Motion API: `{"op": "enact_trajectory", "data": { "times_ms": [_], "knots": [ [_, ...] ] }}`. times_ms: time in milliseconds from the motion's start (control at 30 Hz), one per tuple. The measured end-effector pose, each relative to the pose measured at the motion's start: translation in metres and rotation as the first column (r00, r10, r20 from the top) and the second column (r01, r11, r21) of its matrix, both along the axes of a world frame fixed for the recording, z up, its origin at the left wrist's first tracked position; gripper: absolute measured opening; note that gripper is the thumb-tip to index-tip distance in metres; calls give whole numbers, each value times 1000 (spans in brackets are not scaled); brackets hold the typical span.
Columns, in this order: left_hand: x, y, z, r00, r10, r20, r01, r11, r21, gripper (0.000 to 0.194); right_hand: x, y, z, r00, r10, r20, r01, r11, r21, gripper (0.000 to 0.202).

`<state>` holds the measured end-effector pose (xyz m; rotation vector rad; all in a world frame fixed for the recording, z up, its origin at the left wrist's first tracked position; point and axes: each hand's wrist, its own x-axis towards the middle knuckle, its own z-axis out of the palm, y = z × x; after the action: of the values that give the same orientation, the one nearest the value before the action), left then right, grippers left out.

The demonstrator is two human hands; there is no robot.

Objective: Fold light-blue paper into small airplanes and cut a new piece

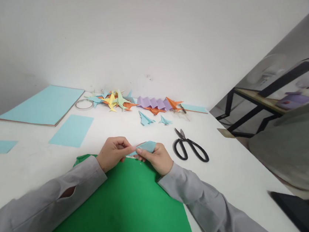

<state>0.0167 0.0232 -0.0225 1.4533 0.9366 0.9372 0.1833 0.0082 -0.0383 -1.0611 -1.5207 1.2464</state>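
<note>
Between my two hands is a small folded piece of light blue paper (147, 145). My left hand (116, 152) pinches its left tip between thumb and forefinger. On the other side, my right hand (158, 159) grips the wider part, thumb on top; its remaining fingers are partly hidden. Both hands hover over the far edge of a green sheet (120, 209) on the white table. Black-handled scissors (187, 144) lie to the right of my right hand, blades slightly apart. Two folded light blue paper pieces (145, 118) rest beyond my hands.
Along the wall lies a pile of colourful folded paper figures (112, 99), with a pleated purple paper strip (153, 103). A roll of tape (84, 104), a large blue paper stack (44, 106) and cut blue sheets (72, 131) are at left. Past the table's right edge stands a dark-framed rack (264, 99).
</note>
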Motion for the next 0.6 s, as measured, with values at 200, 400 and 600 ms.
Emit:
{"op": "enact_trajectory", "data": {
  "times_ms": [200, 400, 600],
  "knots": [
    [0, -1, 0, 998, -21, -56, 23, 999, 33, 22, 0, -1, 0, 999, -37, -21, 36, 999, -33, 28],
    [2, -2, -3, 996, -47, -81, 50, 998, 33, 20, -1, -1, 2, 997, -80, -20, 79, 997, -21, 26],
    [2, -2, -5, 991, -34, -129, 44, 996, 76, 15, -1, 0, 1, 994, -92, -54, 91, 995, -28, 26]
  ]
}}
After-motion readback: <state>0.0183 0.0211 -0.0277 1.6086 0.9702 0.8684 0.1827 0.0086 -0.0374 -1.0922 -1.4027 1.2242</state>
